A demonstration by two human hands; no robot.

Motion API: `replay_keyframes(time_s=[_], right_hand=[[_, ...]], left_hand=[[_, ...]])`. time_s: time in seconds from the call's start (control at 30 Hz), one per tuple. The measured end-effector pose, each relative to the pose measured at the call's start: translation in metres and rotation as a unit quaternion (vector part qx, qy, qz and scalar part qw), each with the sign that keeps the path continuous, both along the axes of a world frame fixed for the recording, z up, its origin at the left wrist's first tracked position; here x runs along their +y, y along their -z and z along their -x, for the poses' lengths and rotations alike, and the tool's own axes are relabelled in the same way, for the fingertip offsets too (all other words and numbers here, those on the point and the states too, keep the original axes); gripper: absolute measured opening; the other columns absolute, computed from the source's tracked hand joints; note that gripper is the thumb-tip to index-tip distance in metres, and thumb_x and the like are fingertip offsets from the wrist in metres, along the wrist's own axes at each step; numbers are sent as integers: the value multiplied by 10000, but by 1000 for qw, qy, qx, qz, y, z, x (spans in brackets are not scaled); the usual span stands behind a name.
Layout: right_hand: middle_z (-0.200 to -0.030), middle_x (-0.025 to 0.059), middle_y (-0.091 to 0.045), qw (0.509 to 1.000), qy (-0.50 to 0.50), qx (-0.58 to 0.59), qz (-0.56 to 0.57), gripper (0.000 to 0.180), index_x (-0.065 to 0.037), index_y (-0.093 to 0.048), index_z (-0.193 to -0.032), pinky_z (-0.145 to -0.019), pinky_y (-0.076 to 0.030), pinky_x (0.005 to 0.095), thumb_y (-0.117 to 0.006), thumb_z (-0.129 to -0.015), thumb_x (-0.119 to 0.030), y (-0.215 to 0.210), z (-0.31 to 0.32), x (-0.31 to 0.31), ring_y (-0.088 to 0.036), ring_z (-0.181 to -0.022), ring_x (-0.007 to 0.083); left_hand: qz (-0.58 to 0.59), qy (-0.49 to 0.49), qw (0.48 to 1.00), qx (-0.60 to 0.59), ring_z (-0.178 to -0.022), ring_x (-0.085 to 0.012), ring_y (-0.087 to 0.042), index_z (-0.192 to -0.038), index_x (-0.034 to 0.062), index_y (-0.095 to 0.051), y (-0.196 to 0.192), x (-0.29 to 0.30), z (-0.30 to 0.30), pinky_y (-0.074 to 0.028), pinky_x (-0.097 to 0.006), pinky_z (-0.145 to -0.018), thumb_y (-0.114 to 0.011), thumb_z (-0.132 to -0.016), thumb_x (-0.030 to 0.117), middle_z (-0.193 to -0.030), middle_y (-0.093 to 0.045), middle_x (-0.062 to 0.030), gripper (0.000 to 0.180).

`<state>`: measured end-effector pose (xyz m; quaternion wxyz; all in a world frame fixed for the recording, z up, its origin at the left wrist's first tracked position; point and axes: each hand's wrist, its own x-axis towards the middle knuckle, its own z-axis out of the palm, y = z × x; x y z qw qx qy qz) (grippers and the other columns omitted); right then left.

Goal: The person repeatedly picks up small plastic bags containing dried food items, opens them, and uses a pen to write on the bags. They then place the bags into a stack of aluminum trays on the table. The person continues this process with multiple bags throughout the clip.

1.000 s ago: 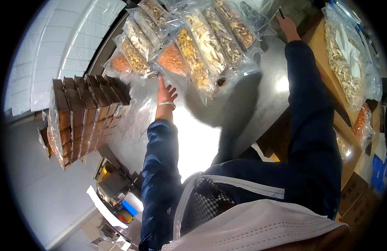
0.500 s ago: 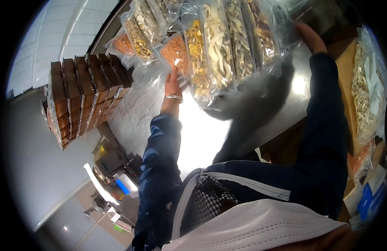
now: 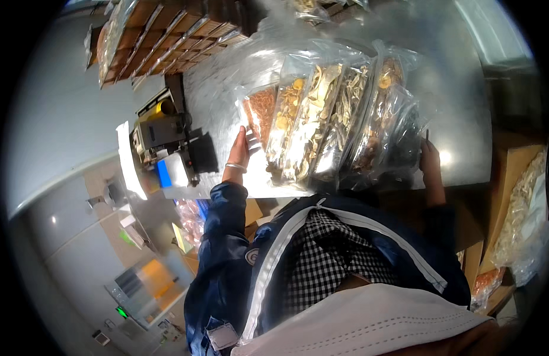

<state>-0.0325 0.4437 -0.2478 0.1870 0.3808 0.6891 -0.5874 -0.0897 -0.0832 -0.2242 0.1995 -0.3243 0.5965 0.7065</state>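
A row of clear plastic bags of dried food lies across the shiny metal table, near its front edge. At its left end sits a bag of orange-red strands [image 3: 261, 114]. Beside it are a bag of yellowish dried pieces [image 3: 286, 113], a bag of pale dried slices [image 3: 315, 121], a bag of grey-brown strips [image 3: 344, 121] and a bag of brown dried pieces [image 3: 369, 139]. A dark-looking clear bag [image 3: 403, 133] closes the right end. My left hand [image 3: 239, 153], fingers stretched out, rests against the orange-red bag. Against the right end stands my right hand [image 3: 430, 163], partly shadowed, fingers extended.
A stack of brown packs [image 3: 174, 41] stands at the far left. Further bags [image 3: 313, 10] lie at the back. A small grey machine [image 3: 162, 133] sits at the table's left edge. On the right, an open carton [image 3: 514, 178] holds bagged dried goods.
The row of bags has come toward me between my hands, away from the bags at the back. My view has shifted too, showing more of the table's front edge.
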Motion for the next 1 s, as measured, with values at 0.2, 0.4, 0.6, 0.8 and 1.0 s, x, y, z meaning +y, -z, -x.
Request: replay_keyframes(time_s=[0.2,0.4,0.6,0.8,1.0], right_hand=[[-757,67,-584,930,-180,247,-205,324,-10,-638,-1007,-615,-431,340,-500,-1014,-302,87,19,105,-545,-667,203],[-980,207,-637,889,-179,214,-363,383,0,-631,-1019,-792,-457,462,-542,-979,-370,24,14,106,-596,-917,385],[-1038,124,-678,878,-7,300,-372,308,-1,-658,-1147,-834,-483,351,-621,-954,-239,-102,-22,35,-636,-954,238],[-816,3,-655,933,-16,296,-205,269,0,-707,-980,-680,-439,257,-662,-934,-261,-128,-46,-127,-562,-741,96],[-786,26,-578,909,-93,405,26,316,-17,-718,-1068,-713,-442,242,-514,-999,-248,-167,-33,-240,-533,-783,101]], left_hand=[[272,62,959,47,-1158,-275,-541,-1478,42,-344,-21,8,34,-478,-420,-889,-737,-805,567,-1348,-523,-179,940],[174,100,980,-20,-546,-75,-449,-1426,-85,-372,-29,34,56,-351,-249,-446,-886,-699,418,-883,-584,-83,1022],[255,168,925,225,-919,-215,-611,-1210,-73,-507,10,29,82,-495,-338,-790,-879,-702,442,-1018,-643,-150,814],[271,166,926,203,-1067,-312,-618,-1265,-36,-373,-26,77,77,-502,-412,-893,-936,-580,421,-1175,-608,-233,997],[134,108,950,262,-1111,-295,-590,-1417,-55,-275,16,43,110,-503,-380,-932,-970,-530,278,-1285,-543,-210,1175]])
